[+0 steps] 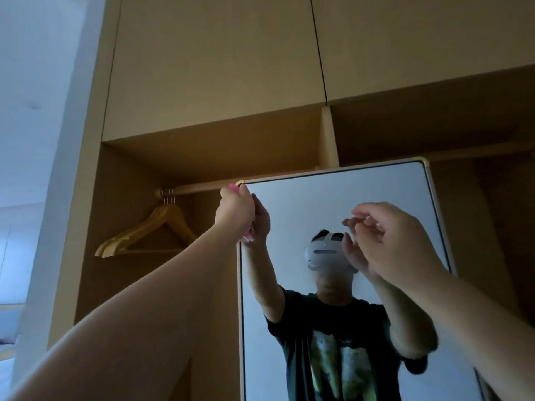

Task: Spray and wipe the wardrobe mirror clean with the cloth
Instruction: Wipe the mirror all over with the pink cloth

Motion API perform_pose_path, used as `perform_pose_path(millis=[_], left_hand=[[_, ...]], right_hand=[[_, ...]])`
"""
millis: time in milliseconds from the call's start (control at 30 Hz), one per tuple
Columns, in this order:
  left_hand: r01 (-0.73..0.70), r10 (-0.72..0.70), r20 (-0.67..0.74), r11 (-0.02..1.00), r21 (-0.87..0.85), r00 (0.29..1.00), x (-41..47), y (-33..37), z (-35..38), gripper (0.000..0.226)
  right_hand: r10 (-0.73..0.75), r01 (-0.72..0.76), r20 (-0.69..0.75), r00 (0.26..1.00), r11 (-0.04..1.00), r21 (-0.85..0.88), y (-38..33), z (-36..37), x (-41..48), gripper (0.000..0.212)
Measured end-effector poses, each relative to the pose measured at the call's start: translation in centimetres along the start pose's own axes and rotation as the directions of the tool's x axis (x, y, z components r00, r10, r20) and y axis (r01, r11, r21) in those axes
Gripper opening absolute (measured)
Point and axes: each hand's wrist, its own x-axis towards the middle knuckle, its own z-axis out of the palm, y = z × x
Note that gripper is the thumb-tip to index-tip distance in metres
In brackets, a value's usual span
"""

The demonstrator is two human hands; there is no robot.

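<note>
Pink cloth (pixel 248 233) showed only as scraps above and below the left hand (pixel 236 208), whose fingers were clenched round it at the mirror (pixel 333 285)'s top left corner, right on the frame edge. Most of the cloth was hidden by the fist. The right hand (pixel 388 238) hung before the glass, fingers loosely curled and seemingly empty. Open glass lay between the hands. Wooden hangers (pixel 144 235) hung from the rail (pixel 197 187) to the left. The mirror's lower part was cut off.

Left arm fully extended upward, left hand (pixel 236 208) clenched in a fist. Right hand (pixel 396 241) raised, fingers (pixel 363 211) loosely curled, holding nothing.
</note>
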Motion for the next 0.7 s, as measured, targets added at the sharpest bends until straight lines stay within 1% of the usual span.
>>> perform_pose_path(millis=[33, 100, 167, 233, 300, 367, 467, 533, 600, 700], left_hand=[[0.002, -0.002, -0.022, 1.000, 0.023, 1.000, 0.0, 0.0, 0.3, 0.047], [0.007, -0.004, -0.058, 0.998, 0.062, 0.998, -0.1, -0.1, 0.6, 0.047], [0.005, 0.000, -0.070, 0.997, 0.071, 0.998, 0.0, -0.3, 0.8, 0.046], [-0.011, 0.016, -0.085, 0.998, 0.066, 0.996, -0.1, -0.5, 1.0, 0.045], [-0.027, 0.037, -0.115, 0.996, 0.083, 0.993, -0.2, -0.8, 1.3, 0.044], [-0.035, 0.047, -0.134, 0.995, 0.091, 0.990, -0.3, -1.0, 1.4, 0.044], [-0.047, 0.062, -0.132, 0.993, 0.109, 0.989, -0.7, -1.3, 1.6, 0.043], [-0.060, 0.079, -0.137, 0.989, 0.138, 0.987, -1.0, -1.6, 1.6, 0.042], [-0.069, 0.091, -0.131, 0.985, 0.160, 0.987, -1.2, -2.1, 1.6, 0.041], [-0.057, 0.074, -0.094, 0.984, 0.167, 0.993, -1.8, -2.9, 1.4, 0.041]], right_hand=[[0.006, -0.008, -0.034, 0.999, 0.999, -0.041, 0.8, -0.8, 0.1, 0.023], [-0.001, -0.022, -0.121, 0.993, 0.982, -0.186, 2.3, -2.6, 0.2, 0.027], [0.050, -0.098, -0.175, 0.983, 0.955, -0.281, 3.6, -4.2, 0.0, 0.030], [0.175, -0.228, -0.202, 0.964, 0.934, -0.277, 4.6, -5.4, -0.3, 0.035], [0.288, -0.335, -0.200, 0.936, 0.905, -0.261, 5.4, -6.0, -0.8, 0.041], [0.352, -0.389, -0.179, 0.919, 0.883, -0.262, 6.1, -6.3, -1.6, 0.044], [0.443, -0.455, -0.105, 0.891, 0.858, -0.239, 7.1, -6.2, -2.8, 0.048], [0.481, -0.485, -0.072, 0.874, 0.852, -0.196, 7.5, -5.9, -3.6, 0.050], [0.487, -0.493, -0.076, 0.870, 0.855, -0.158, 7.9, -5.7, -4.3, 0.050], [0.484, -0.490, -0.073, 0.872, 0.860, -0.146, 8.6, -5.5, -5.2, 0.040]])
